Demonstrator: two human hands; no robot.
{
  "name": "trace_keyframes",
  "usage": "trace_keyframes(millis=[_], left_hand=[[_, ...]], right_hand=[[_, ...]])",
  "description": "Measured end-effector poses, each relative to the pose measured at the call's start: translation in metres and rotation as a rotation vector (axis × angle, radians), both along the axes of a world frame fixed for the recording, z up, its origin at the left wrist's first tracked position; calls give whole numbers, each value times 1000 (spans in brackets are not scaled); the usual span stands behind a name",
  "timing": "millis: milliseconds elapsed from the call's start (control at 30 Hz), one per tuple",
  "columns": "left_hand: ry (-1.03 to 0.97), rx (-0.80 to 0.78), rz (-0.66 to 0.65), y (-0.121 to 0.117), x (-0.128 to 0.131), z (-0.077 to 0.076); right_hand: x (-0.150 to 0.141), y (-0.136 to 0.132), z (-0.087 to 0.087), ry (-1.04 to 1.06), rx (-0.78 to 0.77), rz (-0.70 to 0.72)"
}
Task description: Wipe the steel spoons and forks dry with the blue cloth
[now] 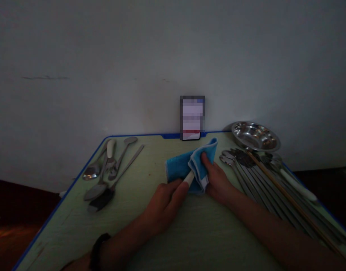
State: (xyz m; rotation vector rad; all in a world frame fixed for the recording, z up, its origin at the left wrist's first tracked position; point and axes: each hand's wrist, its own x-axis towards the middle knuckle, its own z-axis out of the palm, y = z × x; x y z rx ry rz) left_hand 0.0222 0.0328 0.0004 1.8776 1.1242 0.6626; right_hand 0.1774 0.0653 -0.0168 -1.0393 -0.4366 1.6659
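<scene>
The left hand (166, 205) is closed around a white handle (189, 179). The thumb and fingers pinch it low down, at its near end, so just a short bit shows past them. From the fingers, the handle leans to the far right and goes into a blue cloth (177, 167). The rest is tucked in the folds, so I can't tell what is on the end.

The right hand (218, 180) is gripping the cloth on its right side. Its thumb lies on top, and the other fingers are mostly hidden. The cloth has a pale edge. It is held over the middle of the table (144, 229), between the two hands. A dark band (96, 250) goes around the left wrist.

Past the cloth, a phone (192, 117) leans on the wall (111, 56). Its screen is blurred into squares, so no words or brand can be read.

On the left of the table lie some spoons (91, 172). On the far right is a shiny bowl (256, 137). Nearer than the bowl, a brown stick (291, 199) lies along a row of metal tools (257, 184).
</scene>
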Motion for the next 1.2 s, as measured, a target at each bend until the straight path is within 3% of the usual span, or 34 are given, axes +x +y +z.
trace_keyframes(millis=[167, 400, 533, 633, 767, 967, 1200], left_hand=[[-13, -40, -15, -2, -2, 6], [-25, -23, 81, -2, -2, 1], [-36, 6, 158, 0, 1, -3], [-176, 61, 212, 0, 0, -5], [-314, 216, 80, -2, -6, -6], [-176, 448, -65, -1, -7, -3], [-85, 563, -119, 1, -4, -7]], right_hand=[[1, 2, 0, 54, -50, 23], [4, 0, -3, 7, 85, 125], [3, -1, 0, -2, 61, 104], [2, 1, 2, 57, 22, 27], [3, 6, 2, 200, -66, -9], [5, 7, 2, 264, -64, 48], [5, 8, 3, 270, -85, 58]])
